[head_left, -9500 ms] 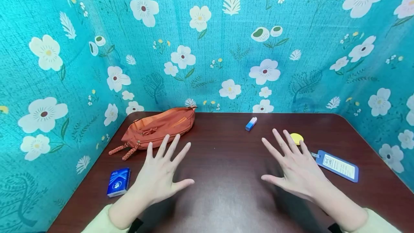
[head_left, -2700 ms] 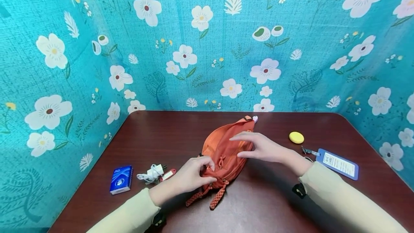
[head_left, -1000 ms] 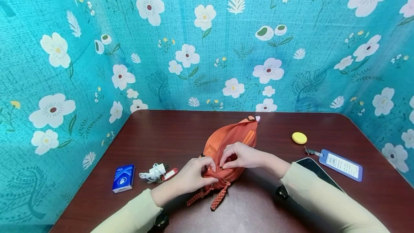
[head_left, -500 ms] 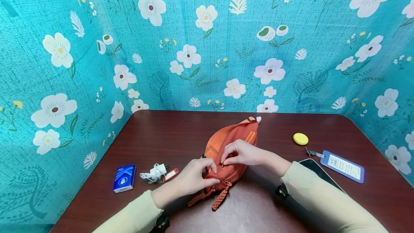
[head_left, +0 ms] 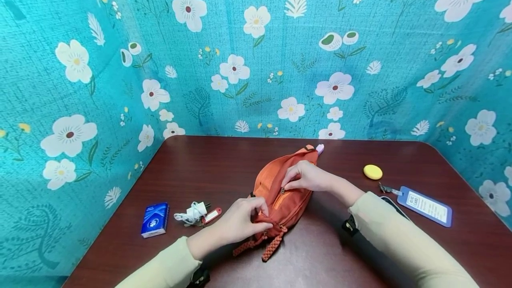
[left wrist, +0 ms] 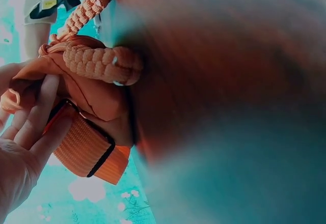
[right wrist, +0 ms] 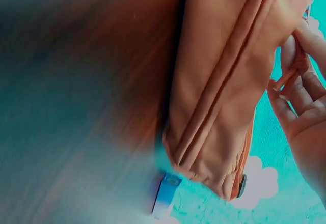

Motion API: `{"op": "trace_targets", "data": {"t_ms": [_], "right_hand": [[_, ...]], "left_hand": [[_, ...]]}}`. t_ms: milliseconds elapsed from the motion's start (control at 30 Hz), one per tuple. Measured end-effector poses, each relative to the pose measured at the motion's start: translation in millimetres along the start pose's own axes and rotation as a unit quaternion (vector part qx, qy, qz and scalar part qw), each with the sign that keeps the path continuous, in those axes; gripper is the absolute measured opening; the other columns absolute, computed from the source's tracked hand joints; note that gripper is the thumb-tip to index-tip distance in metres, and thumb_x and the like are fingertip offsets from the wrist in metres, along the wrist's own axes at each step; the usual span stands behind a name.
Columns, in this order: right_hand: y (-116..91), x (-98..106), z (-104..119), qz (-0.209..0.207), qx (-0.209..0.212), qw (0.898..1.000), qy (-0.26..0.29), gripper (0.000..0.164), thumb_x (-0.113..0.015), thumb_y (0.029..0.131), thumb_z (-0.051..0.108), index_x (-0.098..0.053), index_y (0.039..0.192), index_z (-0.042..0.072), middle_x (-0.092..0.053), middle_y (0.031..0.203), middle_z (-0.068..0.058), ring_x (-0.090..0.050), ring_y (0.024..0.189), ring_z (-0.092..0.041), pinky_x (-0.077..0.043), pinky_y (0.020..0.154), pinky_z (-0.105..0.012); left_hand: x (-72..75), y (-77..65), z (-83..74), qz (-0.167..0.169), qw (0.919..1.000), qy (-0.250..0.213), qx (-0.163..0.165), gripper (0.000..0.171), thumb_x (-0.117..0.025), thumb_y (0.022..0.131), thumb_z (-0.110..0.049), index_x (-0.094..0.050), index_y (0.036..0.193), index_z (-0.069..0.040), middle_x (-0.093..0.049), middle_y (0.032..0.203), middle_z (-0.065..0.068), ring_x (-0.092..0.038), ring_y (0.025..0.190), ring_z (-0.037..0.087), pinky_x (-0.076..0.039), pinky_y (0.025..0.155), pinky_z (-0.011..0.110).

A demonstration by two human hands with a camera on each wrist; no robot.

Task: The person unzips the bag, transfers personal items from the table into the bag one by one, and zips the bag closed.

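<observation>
Two braided cords point(head_left: 273, 248), hung from the bag's near end, toward the worktop's point(head_left: 216, 159) near edge; left hand point(head_left: 236, 223), fingers and thumb closed in a pinch on fabric at that same end; blue packet point(head_left: 154, 220), laid near the left edge; white charger point(head_left: 193, 214) with wound cable, set inward of it; red tag point(head_left: 211, 215), just beside the charger; dark flat device point(head_left: 395, 206), mostly hidden by the right sleeve point(head_left: 404, 234); blue-framed badge point(head_left: 426, 206), near the right edge.

Orange-red bag point(head_left: 298, 206), one, soft, slanted across the middle, far end pointed at the far edge; zip pull point(head_left: 282, 190), pinched between thumb and fingers of the right hand point(head_left: 310, 178); as judged, the fabric is best kept taut by the left, and the pull led low along the zip's line; should cloth be caught, it is better eased back than forced.

Yellow disc point(head_left: 373, 172), toward the far right corner; small block point(head_left: 320, 148), by the bag's far tip; flowered curtain point(head_left: 256, 79), hung beyond the far edge.
</observation>
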State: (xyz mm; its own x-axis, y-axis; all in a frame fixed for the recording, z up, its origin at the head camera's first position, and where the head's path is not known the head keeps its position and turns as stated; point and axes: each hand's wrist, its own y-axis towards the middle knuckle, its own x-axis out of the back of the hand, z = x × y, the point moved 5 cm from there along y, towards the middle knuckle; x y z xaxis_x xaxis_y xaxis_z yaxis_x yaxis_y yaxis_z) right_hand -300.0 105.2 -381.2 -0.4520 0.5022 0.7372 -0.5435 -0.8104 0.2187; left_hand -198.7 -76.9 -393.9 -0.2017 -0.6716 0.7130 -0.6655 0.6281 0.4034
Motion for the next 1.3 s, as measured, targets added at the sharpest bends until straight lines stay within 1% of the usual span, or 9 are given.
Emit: {"op": "trace_targets", "data": {"t_ms": [200, 367, 533, 633, 700, 800, 1000, 1133, 1300], "right_hand": [[-2, 22, -21, -0.031, -0.026, 0.998, -0.042, 0.006, -0.075, 0.084, 0.007, -0.078, 0.089, 0.008, -0.071, 0.082, 0.003, -0.063, 0.078, -0.008, -0.051, 0.068, -0.025], [-4, 43, -38, -0.052, -0.077, 0.994, -0.066, 0.007, -0.074, 0.084, 0.007, -0.078, 0.090, 0.007, -0.072, 0.082, 0.005, -0.064, 0.078, -0.010, -0.051, 0.066, -0.026], [-8, 65, -52, -0.089, -0.120, 0.985, -0.089, 0.006, -0.074, 0.085, 0.007, -0.078, 0.089, 0.010, -0.071, 0.084, 0.002, -0.062, 0.073, -0.012, -0.049, 0.062, -0.028], [-12, 79, -61, -0.124, -0.152, 0.976, -0.090, 0.007, -0.073, 0.086, 0.005, -0.078, 0.089, 0.007, -0.071, 0.085, -0.002, -0.062, 0.073, -0.015, -0.048, 0.061, -0.029], [-12, 85, -65, -0.143, -0.167, 0.971, -0.093, 0.007, -0.072, 0.087, 0.004, -0.078, 0.090, 0.005, -0.072, 0.086, -0.005, -0.064, 0.076, -0.017, -0.049, 0.063, -0.030], [-11, 88, -67, -0.155, -0.173, 0.968, -0.095, 0.008, -0.071, 0.088, 0.004, -0.077, 0.092, 0.003, -0.072, 0.088, -0.007, -0.066, 0.079, -0.021, -0.049, 0.063, -0.031], [-7, 84, -69, -0.159, -0.176, 0.970, -0.058, 0.010, -0.069, 0.089, 0.004, -0.076, 0.095, 0.000, -0.072, 0.090, -0.010, -0.068, 0.082, -0.028, -0.048, 0.061, -0.028], [-8, 83, -71, -0.164, -0.183, 0.968, -0.047, 0.010, -0.070, 0.089, 0.004, -0.076, 0.094, -0.001, -0.072, 0.090, -0.012, -0.067, 0.080, -0.029, -0.046, 0.060, -0.028], [-8, 81, -70, -0.166, -0.180, 0.968, -0.054, 0.009, -0.071, 0.088, 0.004, -0.076, 0.094, 0.000, -0.072, 0.089, -0.011, -0.068, 0.077, -0.027, -0.045, 0.059, -0.027]], "left_hand": [[-0.3, -0.8, -3.0, 0.002, 1.0000, 0.007, -0.004, 0.032, -0.084, 0.077, -0.017, -0.053, 0.082, -0.022, -0.045, 0.066, -0.015, -0.039, 0.056, -0.002, -0.032, 0.055, 0.015], [-2.5, -0.7, -5.2, 0.011, 0.9998, 0.017, -0.008, 0.032, -0.084, 0.076, -0.019, -0.054, 0.082, -0.022, -0.044, 0.066, -0.017, -0.038, 0.057, -0.002, -0.031, 0.056, 0.016], [-8.0, -0.6, -7.7, 0.037, 0.9990, 0.018, -0.020, 0.031, -0.084, 0.077, -0.019, -0.054, 0.081, -0.022, -0.042, 0.066, -0.016, -0.034, 0.057, -0.002, -0.029, 0.055, 0.014], [-12.2, -0.9, -11.3, 0.057, 0.9976, 0.019, -0.034, 0.030, -0.083, 0.078, -0.020, -0.053, 0.081, -0.021, -0.041, 0.066, -0.015, -0.034, 0.058, -0.003, -0.029, 0.055, 0.013], [-14.7, -0.6, -14.1, 0.067, 0.9967, 0.021, -0.040, 0.030, -0.083, 0.078, -0.021, -0.054, 0.080, -0.020, -0.042, 0.067, -0.016, -0.034, 0.058, -0.004, -0.029, 0.056, 0.012], [-18.1, 0.5, -17.8, 0.081, 0.9955, 0.022, -0.045, 0.029, -0.083, 0.078, -0.021, -0.054, 0.080, -0.020, -0.043, 0.067, -0.016, -0.035, 0.058, -0.004, -0.029, 0.055, 0.010], [-20.8, 1.0, -20.0, 0.100, 0.9936, 0.032, -0.041, 0.026, -0.081, 0.080, -0.025, -0.056, 0.082, -0.020, -0.044, 0.069, -0.016, -0.038, 0.059, -0.004, -0.031, 0.057, 0.010], [-17.2, -1.4, -17.2, 0.098, 0.9940, 0.024, -0.043, 0.024, -0.081, 0.081, -0.025, -0.058, 0.086, -0.021, -0.048, 0.070, -0.016, -0.043, 0.060, -0.007, -0.036, 0.058, 0.008], [-12.9, -3.1, -13.3, 0.095, 0.9943, 0.002, -0.047, 0.022, -0.080, 0.081, -0.025, -0.059, 0.088, -0.021, -0.053, 0.073, -0.016, -0.048, 0.061, -0.010, -0.040, 0.059, 0.008]]}}
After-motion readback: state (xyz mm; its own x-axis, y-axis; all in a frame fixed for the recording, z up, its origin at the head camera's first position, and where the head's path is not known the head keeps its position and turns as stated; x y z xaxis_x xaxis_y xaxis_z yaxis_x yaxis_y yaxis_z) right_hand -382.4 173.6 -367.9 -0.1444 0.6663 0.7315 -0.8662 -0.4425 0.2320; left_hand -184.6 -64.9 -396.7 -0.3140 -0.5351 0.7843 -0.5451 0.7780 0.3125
